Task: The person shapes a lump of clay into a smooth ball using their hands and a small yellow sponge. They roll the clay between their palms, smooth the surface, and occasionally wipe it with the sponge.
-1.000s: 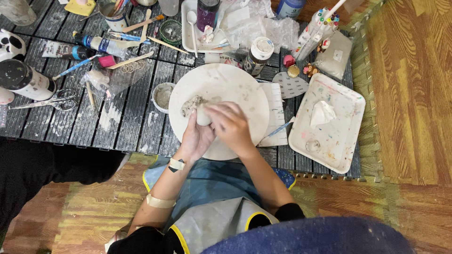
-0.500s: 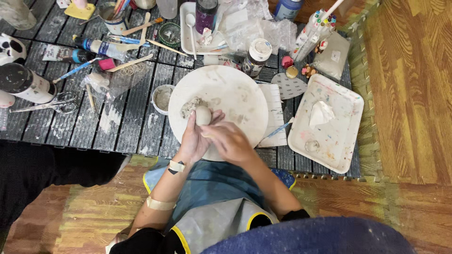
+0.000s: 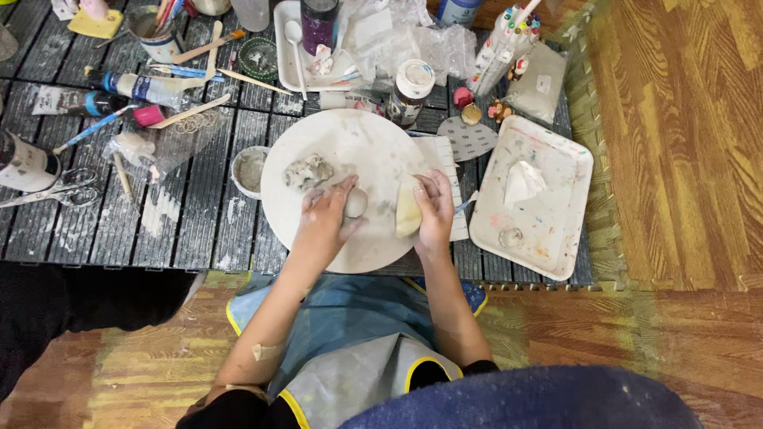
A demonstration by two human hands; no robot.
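Right hand (image 3: 435, 208) left the ball (image 3: 355, 203), gripping sponge (image 3: 408, 208).

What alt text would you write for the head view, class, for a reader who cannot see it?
The left hand holds a small clay ball on a round white board; the right hand holds a pale yellow sponge. A paint-stained tray sits alongside.

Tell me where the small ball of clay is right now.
In the head view, the small ball of clay sits in the left hand over the round white board, left of the yellowish sponge.
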